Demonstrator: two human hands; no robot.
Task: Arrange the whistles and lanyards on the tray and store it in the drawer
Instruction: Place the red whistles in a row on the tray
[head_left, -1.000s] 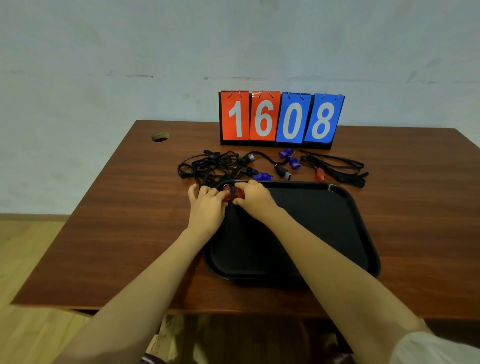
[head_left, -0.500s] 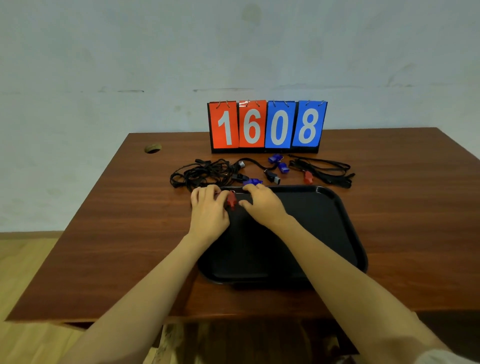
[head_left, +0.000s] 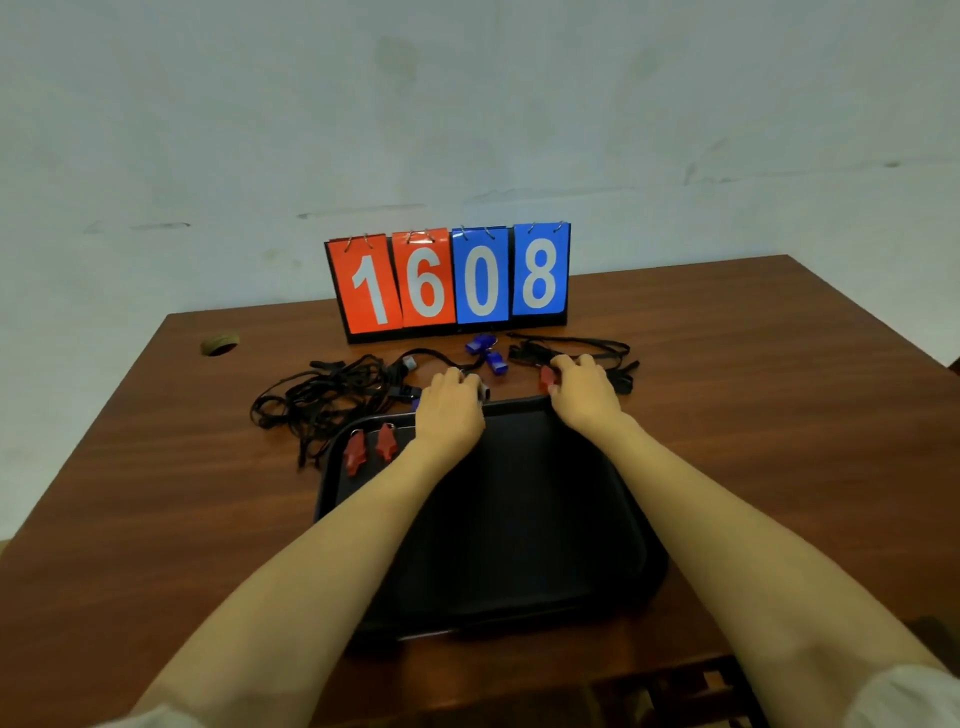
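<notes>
A black tray (head_left: 652, 551) lies on the wooden table in front of me. Two red whistles (head_left: 355, 451) (head_left: 385, 441) lie side by side in its far left corner. My left hand (head_left: 449, 410) reaches over the tray's far rim with fingers curled down beside a grey lanyard clip (head_left: 484, 389); what lies under it is hidden. My right hand (head_left: 584, 389) is past the far rim and pinches a third red whistle (head_left: 545, 378). Two blue whistles (head_left: 480, 344) (head_left: 497, 362) lie between the hands. One tangle of black lanyards (head_left: 322, 395) sits left, another bundle (head_left: 571, 345) by my right fingers.
A flip scoreboard (head_left: 449, 280) reading 1608 stands at the back of the table, close behind the whistles. A round cable hole (head_left: 220, 344) is at the far left. A wall rises behind the table.
Both hands left the tray's far left corner, where two red whistles now lie. The left hand moved beyond the rim; the right hand moved right to the third red whistle. The camera tilted.
</notes>
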